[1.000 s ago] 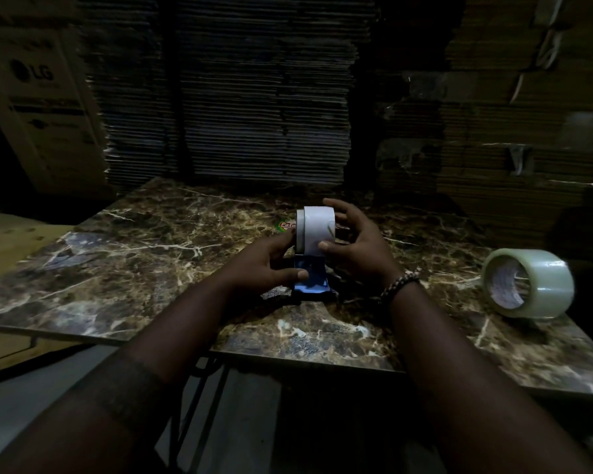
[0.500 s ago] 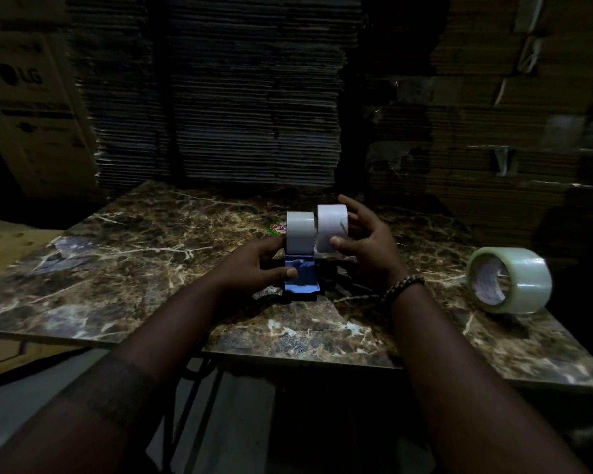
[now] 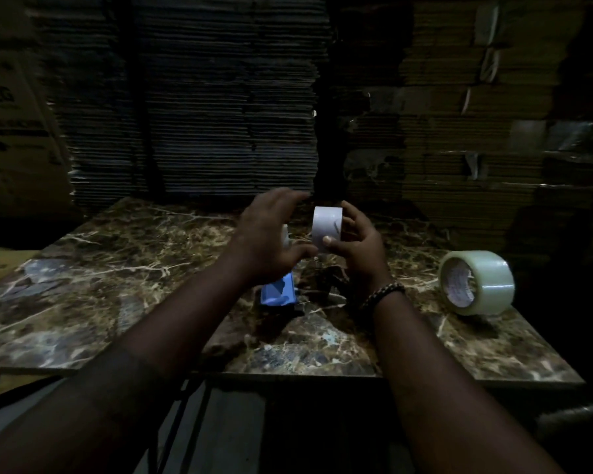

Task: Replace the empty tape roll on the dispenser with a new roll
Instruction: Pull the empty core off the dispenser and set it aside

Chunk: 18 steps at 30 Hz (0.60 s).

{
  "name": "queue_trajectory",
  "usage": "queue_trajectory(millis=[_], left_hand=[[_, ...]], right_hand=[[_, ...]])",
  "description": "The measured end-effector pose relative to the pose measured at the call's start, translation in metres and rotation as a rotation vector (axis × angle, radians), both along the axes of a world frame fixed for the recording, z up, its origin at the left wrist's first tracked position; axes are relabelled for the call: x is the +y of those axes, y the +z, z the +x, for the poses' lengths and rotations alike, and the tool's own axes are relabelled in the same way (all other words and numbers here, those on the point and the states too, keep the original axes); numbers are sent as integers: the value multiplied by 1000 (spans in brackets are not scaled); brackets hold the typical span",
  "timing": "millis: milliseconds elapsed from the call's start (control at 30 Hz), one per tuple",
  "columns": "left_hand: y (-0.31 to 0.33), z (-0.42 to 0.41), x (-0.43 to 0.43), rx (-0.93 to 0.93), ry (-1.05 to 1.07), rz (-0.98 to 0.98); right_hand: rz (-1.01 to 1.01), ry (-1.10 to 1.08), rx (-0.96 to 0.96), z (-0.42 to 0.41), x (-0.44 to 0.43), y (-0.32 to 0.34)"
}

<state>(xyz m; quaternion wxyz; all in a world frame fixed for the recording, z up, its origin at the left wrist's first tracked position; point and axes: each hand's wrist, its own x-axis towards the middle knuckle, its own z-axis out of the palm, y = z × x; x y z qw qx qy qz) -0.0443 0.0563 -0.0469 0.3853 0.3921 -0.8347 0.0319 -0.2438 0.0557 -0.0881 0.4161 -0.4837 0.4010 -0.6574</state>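
While the right hand point(image 3: 355, 249) holds the empty white tape core point(image 3: 326, 228) upright above the table point(image 3: 124, 268), its thumb presses the near lower edge and its fingers point(image 3: 351, 213) wrap the far side, so the core is clamped between them. Just to its left, the left hand point(image 3: 271, 241) hovers blurred, its fingers spread apart and curved with the thumb reaching toward the core; whether it touches anything cannot be told. A small white part point(image 3: 285, 235) shows behind that hand, mostly hidden. Below the left wrist, the blue tape dispenser point(image 3: 278, 292) rests on the marbled brown surface, partly covered by the forearm. A beaded bracelet point(image 3: 382, 293) circles the right wrist. Well apart to the right, near the table's right edge, the new roll of clear tape point(image 3: 476, 282) lies on its curved side with its hollow centre facing left. Stacks of flattened cardboard point(image 3: 220, 97) rise behind the table in dim light.
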Motion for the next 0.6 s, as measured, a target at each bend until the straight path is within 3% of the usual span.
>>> queue_trajectory(millis=[100, 200, 333, 600], left_hand=[[17, -35, -2, -278, 12, 39], [28, -63, -4, -349, 21, 41], [27, -93, -11, -283, 58, 95], [-19, -122, -38, 47, 199, 493]], right_hand=[[16, -3, -80, -10, 1, 4], [-4, -52, -7, -24, 4, 9], [10, -175, 199, -40, 1, 19], [144, -345, 561, -52, -22, 9]])
